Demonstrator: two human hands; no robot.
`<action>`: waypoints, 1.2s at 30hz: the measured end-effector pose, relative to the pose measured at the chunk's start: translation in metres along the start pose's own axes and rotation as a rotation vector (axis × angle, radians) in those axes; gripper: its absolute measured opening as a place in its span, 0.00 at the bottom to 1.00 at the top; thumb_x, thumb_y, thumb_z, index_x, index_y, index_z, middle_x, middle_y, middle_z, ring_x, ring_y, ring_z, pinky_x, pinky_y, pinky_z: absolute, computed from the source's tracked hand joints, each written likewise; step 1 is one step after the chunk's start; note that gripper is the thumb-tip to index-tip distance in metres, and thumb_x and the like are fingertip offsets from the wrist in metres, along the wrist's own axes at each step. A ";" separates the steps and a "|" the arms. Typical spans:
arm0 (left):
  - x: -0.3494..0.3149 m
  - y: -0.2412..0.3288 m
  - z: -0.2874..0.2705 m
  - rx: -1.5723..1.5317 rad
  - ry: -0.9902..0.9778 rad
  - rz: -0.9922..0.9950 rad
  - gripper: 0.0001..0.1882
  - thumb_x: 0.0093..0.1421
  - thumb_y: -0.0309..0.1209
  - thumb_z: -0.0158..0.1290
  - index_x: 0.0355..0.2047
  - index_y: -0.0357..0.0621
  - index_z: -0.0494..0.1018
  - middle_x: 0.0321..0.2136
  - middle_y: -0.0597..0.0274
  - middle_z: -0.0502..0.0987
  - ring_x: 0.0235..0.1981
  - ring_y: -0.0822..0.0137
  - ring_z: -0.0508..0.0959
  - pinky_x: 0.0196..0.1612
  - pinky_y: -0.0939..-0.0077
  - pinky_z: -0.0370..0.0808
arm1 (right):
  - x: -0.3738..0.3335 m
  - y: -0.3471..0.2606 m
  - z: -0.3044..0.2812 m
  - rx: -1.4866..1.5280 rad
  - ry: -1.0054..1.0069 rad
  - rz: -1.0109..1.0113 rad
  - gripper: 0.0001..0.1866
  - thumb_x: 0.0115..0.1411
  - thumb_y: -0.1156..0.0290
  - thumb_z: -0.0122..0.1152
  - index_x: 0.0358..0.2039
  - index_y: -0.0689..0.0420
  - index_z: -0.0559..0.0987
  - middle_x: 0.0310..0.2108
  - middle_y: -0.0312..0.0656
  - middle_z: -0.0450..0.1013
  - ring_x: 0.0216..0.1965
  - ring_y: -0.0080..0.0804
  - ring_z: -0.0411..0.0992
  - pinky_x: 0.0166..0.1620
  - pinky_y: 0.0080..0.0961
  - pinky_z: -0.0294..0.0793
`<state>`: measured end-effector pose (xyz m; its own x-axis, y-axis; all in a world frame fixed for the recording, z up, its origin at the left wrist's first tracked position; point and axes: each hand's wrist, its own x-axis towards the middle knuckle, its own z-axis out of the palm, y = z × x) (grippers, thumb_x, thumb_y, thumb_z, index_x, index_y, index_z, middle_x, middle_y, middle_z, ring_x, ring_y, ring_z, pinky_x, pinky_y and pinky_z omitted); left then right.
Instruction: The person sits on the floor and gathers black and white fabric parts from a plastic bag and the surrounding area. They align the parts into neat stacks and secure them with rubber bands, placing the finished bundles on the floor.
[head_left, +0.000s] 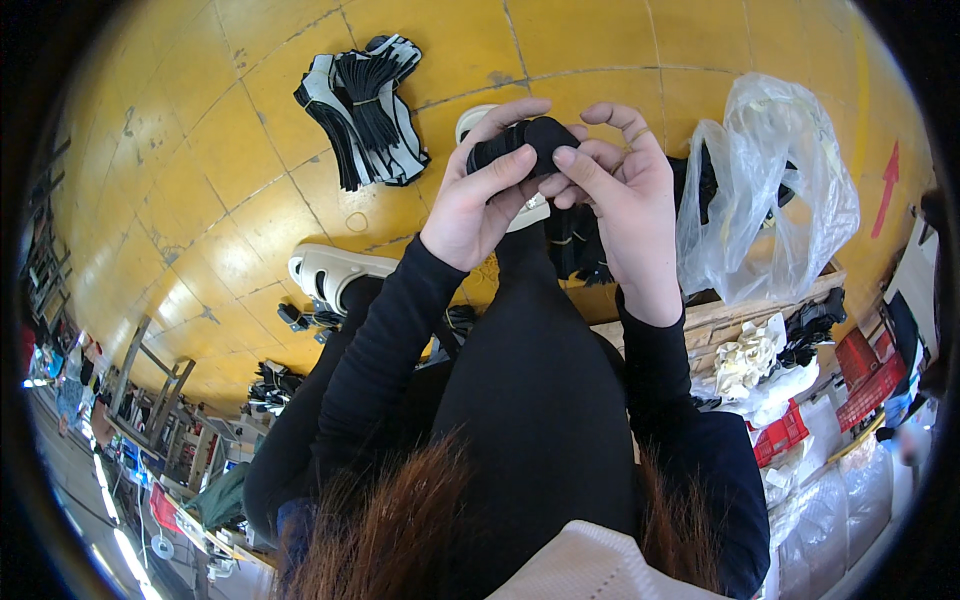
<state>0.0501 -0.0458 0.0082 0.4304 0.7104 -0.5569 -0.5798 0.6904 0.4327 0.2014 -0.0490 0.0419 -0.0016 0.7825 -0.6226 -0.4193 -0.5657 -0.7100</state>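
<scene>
A small stack of flat black pieces (547,138) with rounded ends is held up between my hands, above the yellow floor. My left hand (470,200) wraps its fingers and thumb round the left part of the stack. On the other side, my right hand (637,205) pinches the stack's lower right edge between thumb and fingertips, a ring on one finger. Beneath my hands, more black pieces (573,248) hang or lie in a bunch, partly covered. What the pieces are made for cannot be made out.
Tied bundles of black and white strips (368,112) lie on the floor at the far left. A clear plastic bag (765,195) with dark contents stands at right, by a wooden crate (715,330). Red baskets (780,436) are lower right. Beige clogs (325,272) are on my feet.
</scene>
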 end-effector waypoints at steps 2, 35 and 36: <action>0.001 0.000 -0.001 0.026 -0.044 0.025 0.26 0.61 0.33 0.51 0.57 0.39 0.59 0.49 0.47 0.70 0.49 0.57 0.73 0.51 0.65 0.73 | 0.000 -0.004 0.001 -0.076 -0.009 0.051 0.21 0.57 0.80 0.59 0.49 0.62 0.63 0.25 0.43 0.76 0.24 0.24 0.75 0.29 0.13 0.73; -0.011 0.018 -0.003 -0.126 -0.031 -0.437 0.46 0.57 0.16 0.52 0.68 0.59 0.39 0.52 0.58 0.65 0.50 0.66 0.73 0.50 0.68 0.74 | 0.007 0.001 -0.003 -1.068 -0.529 -0.502 0.35 0.44 0.73 0.70 0.55 0.56 0.70 0.45 0.42 0.75 0.46 0.46 0.73 0.49 0.33 0.73; -0.010 0.017 -0.004 -0.161 -0.032 -0.441 0.46 0.57 0.17 0.52 0.68 0.60 0.38 0.52 0.58 0.64 0.50 0.66 0.72 0.50 0.67 0.74 | 0.008 0.003 -0.006 -1.071 -0.527 -0.550 0.35 0.44 0.73 0.70 0.55 0.56 0.70 0.45 0.43 0.75 0.45 0.47 0.73 0.48 0.33 0.74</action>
<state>0.0328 -0.0416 0.0183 0.6796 0.3593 -0.6395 -0.4351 0.8993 0.0428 0.2054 -0.0458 0.0331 -0.5169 0.8443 -0.1412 0.4441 0.1235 -0.8874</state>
